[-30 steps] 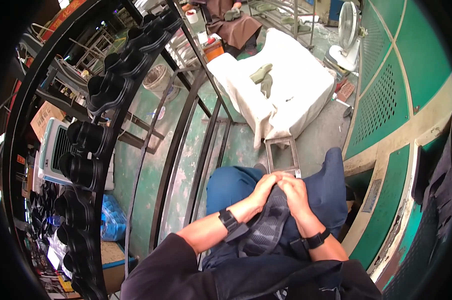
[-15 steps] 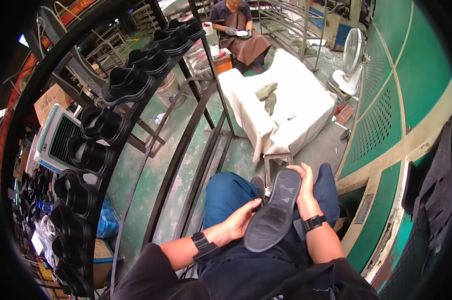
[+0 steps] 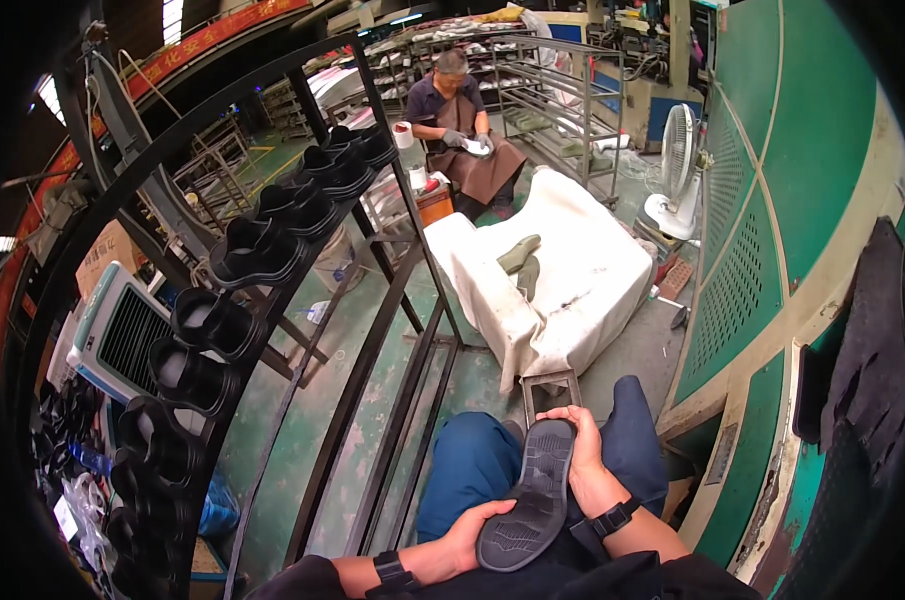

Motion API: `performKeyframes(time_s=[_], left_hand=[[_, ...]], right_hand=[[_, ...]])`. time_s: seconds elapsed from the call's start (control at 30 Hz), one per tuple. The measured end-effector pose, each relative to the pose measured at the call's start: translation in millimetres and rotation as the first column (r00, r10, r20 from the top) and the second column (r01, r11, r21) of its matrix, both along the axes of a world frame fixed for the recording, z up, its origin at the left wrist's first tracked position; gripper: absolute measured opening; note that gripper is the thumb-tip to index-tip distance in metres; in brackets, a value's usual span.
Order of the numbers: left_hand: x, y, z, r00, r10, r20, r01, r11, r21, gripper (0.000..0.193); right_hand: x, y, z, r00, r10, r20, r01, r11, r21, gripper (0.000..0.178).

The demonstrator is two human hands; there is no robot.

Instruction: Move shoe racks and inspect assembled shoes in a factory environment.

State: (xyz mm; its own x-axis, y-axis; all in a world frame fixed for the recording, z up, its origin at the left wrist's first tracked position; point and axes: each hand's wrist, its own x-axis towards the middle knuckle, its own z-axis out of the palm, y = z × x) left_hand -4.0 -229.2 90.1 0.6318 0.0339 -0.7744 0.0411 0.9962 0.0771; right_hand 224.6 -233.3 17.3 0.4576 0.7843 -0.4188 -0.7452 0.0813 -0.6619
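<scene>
Over my lap I hold a black shoe (image 3: 530, 492), its dark patterned sole turned up toward me and its toe and heel lying roughly along my line of sight. My right hand (image 3: 587, 455) wraps round the far end and right edge, fingers curled over the tip. At the near left edge, my left hand (image 3: 469, 532) grips the side with the thumb lying along the rim of the sole. The shoe's upper is hidden underneath. Both wrists wear black bands.
To my left a black metal rack (image 3: 343, 330) carries a row of black shoes (image 3: 258, 250). Ahead stands a table under a white cloth (image 3: 603, 260) with olive-green shoe-shaped pieces (image 3: 521, 258) on it. Beyond sits a person in a brown apron (image 3: 483, 170). A fan (image 3: 677, 165) and green cabinet panels (image 3: 743, 260) are at right.
My view has tilted up, so the rack, table and seated person sit lower in the picture. The shoe and both hands appear lower too, with my grip on it kept.
</scene>
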Motion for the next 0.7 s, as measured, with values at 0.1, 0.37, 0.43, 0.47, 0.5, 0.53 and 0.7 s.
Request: performKeyframes(time_s=[0.1, 0.37, 0.43, 0.47, 0.5, 0.53, 0.7], left_hand=[[-2.2, -0.8, 9.5, 1.0, -0.008, 0.016, 0.008, 0.999, -0.049, 0.038], [-29.8, 0.9, 39.2, 0.97, 0.024, 0.24, -0.1, 0.946, 0.309, 0.081], [-28.1, -2.2, 31.1, 0.976, -0.016, 0.216, -0.059, 0.941, 0.334, 0.081], [-28.4, -5.5, 36.9, 0.968, -0.047, 0.248, -0.048, 0.93, 0.364, 0.082], [-27.1, -7.0, 35.7, 0.941, -0.086, 0.326, -0.046, 0.925, 0.376, 0.083], [-22.2, -7.6, 41.3, 0.928, -0.129, 0.35, -0.023, 0.917, 0.398, 0.085], [28.4, 7.9, 45.1, 0.743, -0.454, 0.492, -0.06, 0.687, 0.724, 0.095]], right_hand=[[-4.9, -1.1, 2.7, 0.997, -0.016, 0.071, 0.016, 1.0, 0.004, 0.037], [-8.4, 9.8, 62.8, 0.999, 0.04, 0.018, -0.043, 0.982, 0.186, 0.046], [3.5, 5.1, 30.2, 0.972, -0.06, 0.229, 0.02, 0.985, 0.171, 0.05], [10.7, 4.0, 16.3, 0.95, -0.124, 0.287, 0.098, 0.99, 0.103, 0.051], [23.5, 4.7, 5.5, 0.915, -0.186, 0.359, 0.181, 0.982, 0.049, 0.052], [40.1, -2.9, -10.4, 0.811, -0.162, 0.562, 0.108, 0.986, 0.128, 0.048], [34.7, -78.9, -78.4, 0.826, 0.228, 0.516, -0.306, 0.949, 0.07, 0.032]])
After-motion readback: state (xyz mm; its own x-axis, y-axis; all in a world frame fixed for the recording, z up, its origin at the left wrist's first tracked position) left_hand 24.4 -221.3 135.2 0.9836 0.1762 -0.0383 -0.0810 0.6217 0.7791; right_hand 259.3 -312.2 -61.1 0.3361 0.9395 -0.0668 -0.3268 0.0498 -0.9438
